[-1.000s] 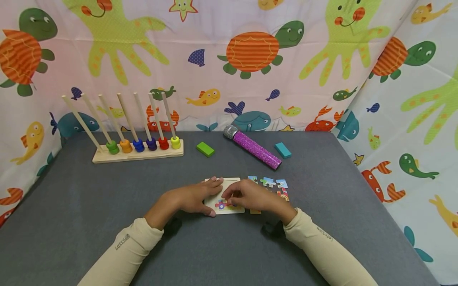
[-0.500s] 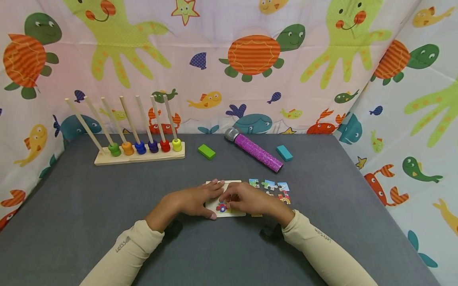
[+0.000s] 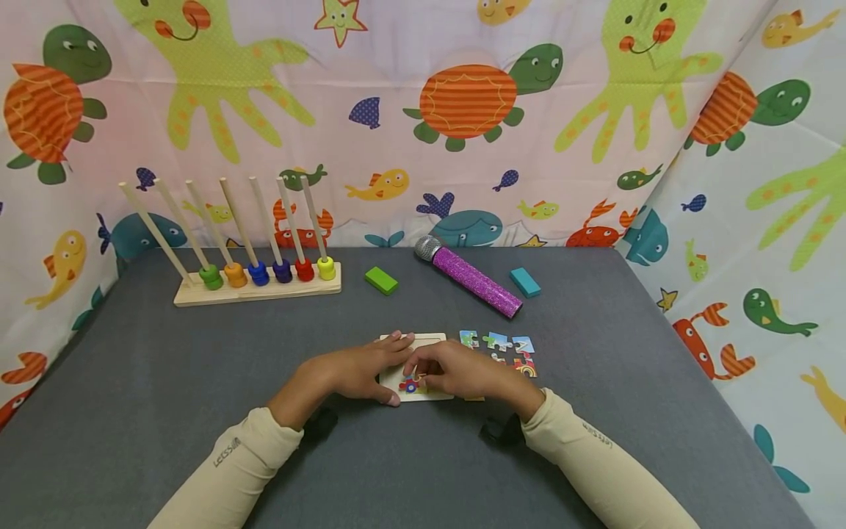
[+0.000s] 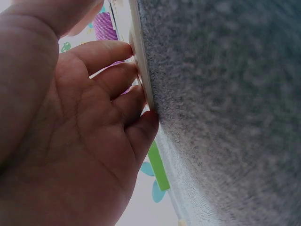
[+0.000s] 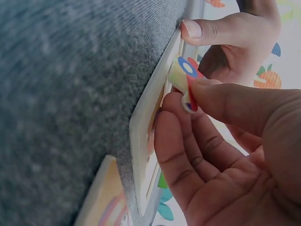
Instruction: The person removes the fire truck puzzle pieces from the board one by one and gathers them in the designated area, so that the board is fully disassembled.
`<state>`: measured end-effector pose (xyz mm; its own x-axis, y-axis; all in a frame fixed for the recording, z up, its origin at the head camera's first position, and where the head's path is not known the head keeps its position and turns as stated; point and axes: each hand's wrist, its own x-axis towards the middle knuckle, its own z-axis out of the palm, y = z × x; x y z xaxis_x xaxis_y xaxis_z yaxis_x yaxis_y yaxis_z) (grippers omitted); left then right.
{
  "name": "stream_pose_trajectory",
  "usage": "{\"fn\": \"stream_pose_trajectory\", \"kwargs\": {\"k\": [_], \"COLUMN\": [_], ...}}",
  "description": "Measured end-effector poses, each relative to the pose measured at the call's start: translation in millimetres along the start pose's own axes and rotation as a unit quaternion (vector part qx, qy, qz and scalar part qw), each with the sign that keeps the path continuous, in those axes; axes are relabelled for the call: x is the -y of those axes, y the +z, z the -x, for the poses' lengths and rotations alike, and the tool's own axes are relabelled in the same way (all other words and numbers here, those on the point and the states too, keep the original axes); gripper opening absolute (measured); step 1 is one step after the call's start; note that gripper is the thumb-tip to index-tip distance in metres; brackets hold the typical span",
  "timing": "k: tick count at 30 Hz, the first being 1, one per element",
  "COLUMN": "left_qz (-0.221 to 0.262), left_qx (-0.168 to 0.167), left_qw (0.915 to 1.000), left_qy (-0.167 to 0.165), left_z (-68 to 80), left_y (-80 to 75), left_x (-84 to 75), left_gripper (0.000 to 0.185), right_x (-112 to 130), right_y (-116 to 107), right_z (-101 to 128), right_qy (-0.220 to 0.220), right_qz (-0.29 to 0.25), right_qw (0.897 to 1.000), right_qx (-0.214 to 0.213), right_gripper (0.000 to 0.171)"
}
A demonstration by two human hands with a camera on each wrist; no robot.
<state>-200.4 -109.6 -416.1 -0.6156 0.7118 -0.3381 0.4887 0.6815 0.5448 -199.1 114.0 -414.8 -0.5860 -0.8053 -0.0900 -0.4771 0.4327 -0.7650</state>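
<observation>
Grey felt covers the counter (image 3: 198,411), where the left hand (image 3: 357,371) lies with straight fingers steadying a pale wooden puzzle tray (image 3: 432,340). Beside it, the right hand (image 3: 463,371) pinches a flower-printed jigsaw piece (image 5: 186,80) just above that tray, with loose colourful puzzle pieces (image 3: 502,345) just beyond its knuckles.

Wooden peg rack (image 3: 256,288) with seven slanted dowels, coloured rings at six bases, far left on grey surface (image 3: 165,382). Green rectangular block (image 3: 381,280) just right of it. Purple glitter toy microphone (image 3: 468,278) lying diagonal. Teal block (image 3: 525,283) beside microphone's lower end. Sea-creature printed cloth backdrop (image 3: 423,110) behind.
</observation>
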Motion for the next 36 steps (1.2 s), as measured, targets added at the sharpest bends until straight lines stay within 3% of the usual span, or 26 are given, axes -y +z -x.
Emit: {"fn": "stream_pose_trajectory", "kwargs": {"k": [16, 24, 28, 36], "left_qz": [-0.011, -0.012, -0.009, -0.010], "left_qx": [0.000, 0.001, 0.003, 0.004], "left_qw": [0.9999, 0.9999, 0.9999, 0.9999], "left_qy": [0.000, -0.003, -0.006, -0.009], "left_z": [-1.7, -2.2, -1.8, -2.7], "left_y": [1.1, 3.5, 3.3, 3.1], "left_x": [0.0, 1.5, 2.7, 2.9], "left_gripper": [0.081, 0.083, 0.083, 0.084], "right_x": [0, -10, -11, -17], "right_y": [-12, -13, -20, -40], "right_z": [18, 34, 44, 60], "right_qy": [0.010, 0.028, 0.051, 0.054], "right_qz": [0.045, 0.030, 0.016, 0.026], "right_qw": [0.999, 0.999, 0.998, 0.998], "right_qx": [-0.019, -0.032, -0.035, -0.031], "right_gripper": [0.021, 0.017, 0.014, 0.014]}}
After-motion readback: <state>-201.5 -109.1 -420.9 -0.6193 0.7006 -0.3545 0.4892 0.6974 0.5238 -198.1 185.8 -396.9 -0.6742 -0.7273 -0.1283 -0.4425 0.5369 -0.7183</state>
